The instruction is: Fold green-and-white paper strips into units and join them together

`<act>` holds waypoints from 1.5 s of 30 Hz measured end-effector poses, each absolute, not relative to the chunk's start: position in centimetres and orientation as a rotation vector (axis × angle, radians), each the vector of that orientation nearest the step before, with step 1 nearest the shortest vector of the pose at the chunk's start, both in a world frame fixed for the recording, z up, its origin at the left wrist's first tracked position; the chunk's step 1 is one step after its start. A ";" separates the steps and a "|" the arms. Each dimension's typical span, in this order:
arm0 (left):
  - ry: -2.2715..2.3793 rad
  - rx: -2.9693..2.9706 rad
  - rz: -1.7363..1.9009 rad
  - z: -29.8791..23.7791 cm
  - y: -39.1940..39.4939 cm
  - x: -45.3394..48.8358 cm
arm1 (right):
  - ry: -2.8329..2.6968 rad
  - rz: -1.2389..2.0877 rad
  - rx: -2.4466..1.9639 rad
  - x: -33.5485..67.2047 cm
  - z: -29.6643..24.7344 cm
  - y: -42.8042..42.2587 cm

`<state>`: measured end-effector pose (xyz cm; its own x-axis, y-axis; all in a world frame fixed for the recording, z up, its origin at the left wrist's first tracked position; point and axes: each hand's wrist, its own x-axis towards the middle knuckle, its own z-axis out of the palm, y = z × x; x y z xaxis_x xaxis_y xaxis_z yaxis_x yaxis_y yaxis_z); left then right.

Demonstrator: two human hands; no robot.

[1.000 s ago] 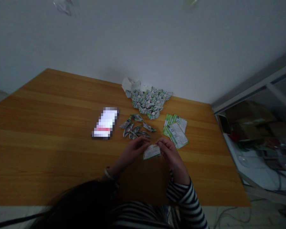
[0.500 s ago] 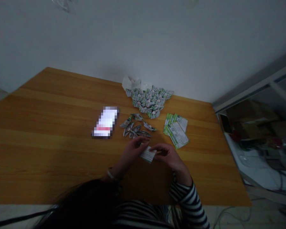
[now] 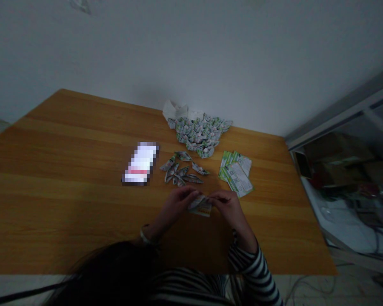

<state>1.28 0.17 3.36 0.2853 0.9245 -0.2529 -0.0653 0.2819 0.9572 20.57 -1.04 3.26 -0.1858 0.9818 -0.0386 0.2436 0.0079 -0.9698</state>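
Left hand (image 3: 178,203) and right hand (image 3: 229,207): both gripping one small, partly folded slip (image 3: 201,208) between them, above the near part of the desk (image 3: 83,212). Just beyond: loose folded pieces (image 3: 180,173). To their right, overlapping flat cards (image 3: 238,177). Farther back, near the wall (image 3: 191,55), a clustered folded-paper pile (image 3: 198,134). Phone (image 3: 141,162) at left, screen lit, pixelated.

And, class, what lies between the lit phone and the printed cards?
In the head view, a small group of folded paper pieces lies between the lit phone and the printed cards.
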 end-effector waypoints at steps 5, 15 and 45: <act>1.098 1.168 0.947 3.5 -1.2 1.6 | -1.545 1.148 -1.333 20.0 3.5 -1.1; 1.080 1.009 1.099 4.6 -1.9 2.4 | -1.324 1.227 -1.394 18.5 4.6 -1.3; 1.318 1.113 1.182 3.3 -2.5 2.4 | -1.183 1.194 -1.406 17.2 4.7 -1.5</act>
<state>2.39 -2.49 3.28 -0.0729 0.9926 -0.0966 0.0113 0.0976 0.9952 17.15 -1.51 4.71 0.0696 0.9911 -0.1134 0.1044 -0.1203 -0.9872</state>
